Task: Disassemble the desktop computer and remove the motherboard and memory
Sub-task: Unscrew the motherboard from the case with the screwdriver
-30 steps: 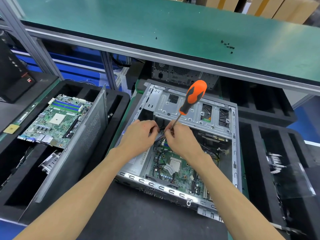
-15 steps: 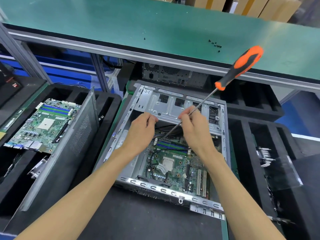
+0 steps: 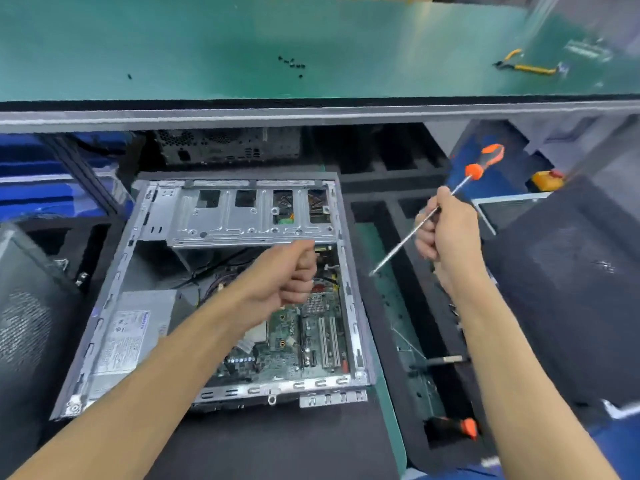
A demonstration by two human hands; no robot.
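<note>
1. Grey sheet-metal desktop computer case (image 3: pixel 166 306) lies open on its side on the dark mat in front of me, with its silver perforated drive cage (image 3: pixel 252 216) across the far end.
2. Inside it, the green motherboard (image 3: pixel 304 337) sits flat on the case floor at the right, its white expansion slots toward the near edge; I cannot make out the memory sticks.
3. To the left of the board, the silver boxy power supply (image 3: pixel 128 337) with a white label fills the near left corner, and black cables (image 3: pixel 221 271) run between it and the drive cage.
4. My left hand (image 3: pixel 284 275) hangs over the far part of the board with its fingers curled into a fist; whether it holds anything I cannot tell.
5. My right hand (image 3: pixel 446 233) is out past the case's right wall, over the black foam tray (image 3: pixel 377 209), gripping the long steel shaft of the orange-and-black-handled screwdriver (image 3: pixel 485 159), handle up and away, tip pointing down toward the case.
6. On the green bench mat (image 3: pixel 207 46) above lie small black screws (image 3: pixel 292 64) and yellow-handled pliers (image 3: pixel 526 65).
</note>
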